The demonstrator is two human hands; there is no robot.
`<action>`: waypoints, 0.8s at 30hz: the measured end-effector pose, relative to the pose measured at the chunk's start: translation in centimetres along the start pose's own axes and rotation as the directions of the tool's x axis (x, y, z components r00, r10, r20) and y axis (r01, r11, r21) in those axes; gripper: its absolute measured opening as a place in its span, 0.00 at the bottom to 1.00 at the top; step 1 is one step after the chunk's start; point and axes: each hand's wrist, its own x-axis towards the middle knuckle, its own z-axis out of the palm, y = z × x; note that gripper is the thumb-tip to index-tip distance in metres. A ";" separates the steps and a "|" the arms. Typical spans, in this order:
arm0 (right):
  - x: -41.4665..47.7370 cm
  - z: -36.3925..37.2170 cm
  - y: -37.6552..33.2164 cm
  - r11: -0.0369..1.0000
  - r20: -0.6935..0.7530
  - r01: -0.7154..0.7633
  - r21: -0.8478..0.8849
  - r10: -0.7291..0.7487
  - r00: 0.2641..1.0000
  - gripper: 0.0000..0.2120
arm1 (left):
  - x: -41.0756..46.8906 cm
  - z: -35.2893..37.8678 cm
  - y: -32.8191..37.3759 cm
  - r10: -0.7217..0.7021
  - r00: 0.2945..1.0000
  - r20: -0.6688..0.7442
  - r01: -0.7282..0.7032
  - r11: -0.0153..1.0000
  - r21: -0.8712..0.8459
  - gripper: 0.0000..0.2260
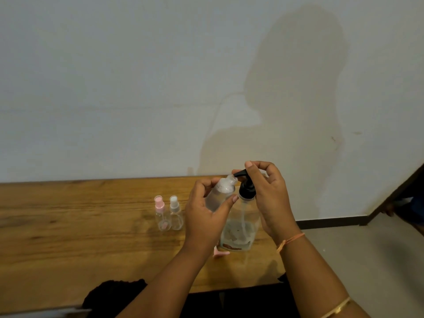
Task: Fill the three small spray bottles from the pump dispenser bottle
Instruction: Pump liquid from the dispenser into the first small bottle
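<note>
Left of left hand [206, 216], near but not touching: small clear plastic spray bottle with white cap [175, 212], upright on brown wooden table [68, 226]. Just beyond it, farther from the hand: small clear plastic spray bottle with pink cap [160, 214], also upright. Below left wrist, flat on the tabletop: small pink plastic part [220, 253], partly hidden by the wrist, identity unclear. Between both hands and partly covered by them: large clear plastic pump dispenser bottle [239, 232], upright on the table, liquid low in its base, black pump head [246, 188] under right fingers. Behind both hands: plain pale wall [137, 88].

Left hand: raised, fingers and thumb wrapped around uncapped small clear plastic bottle [220, 193], held off the table and tilted, open neck at the pump nozzle. Contact between neck and nozzle not determinable.

Right hand [268, 198]: raised, fingers curled over the pump head, one fingertip on top of the nozzle. Orange thread band [290, 242] around right wrist.
</note>
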 end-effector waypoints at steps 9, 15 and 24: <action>0.1 0.0 0.2 0.999 -0.004 -0.003 -0.043 0.003 1.000 0.07 | 0.0 0.0 0.1 -0.002 1.000 0.003 0.002 1.000 -0.016 0.17; -0.2 0.0 0.2 0.997 0.006 0.024 -0.076 -0.023 1.000 0.04 | 0.1 0.0 0.0 -0.002 1.000 -0.001 0.002 1.000 -0.002 0.17; 0.3 -0.2 0.5 1.000 -0.023 -0.009 -0.018 0.008 1.000 0.12 | 0.0 0.0 0.1 0.001 1.000 -0.003 -0.001 1.000 -0.008 0.17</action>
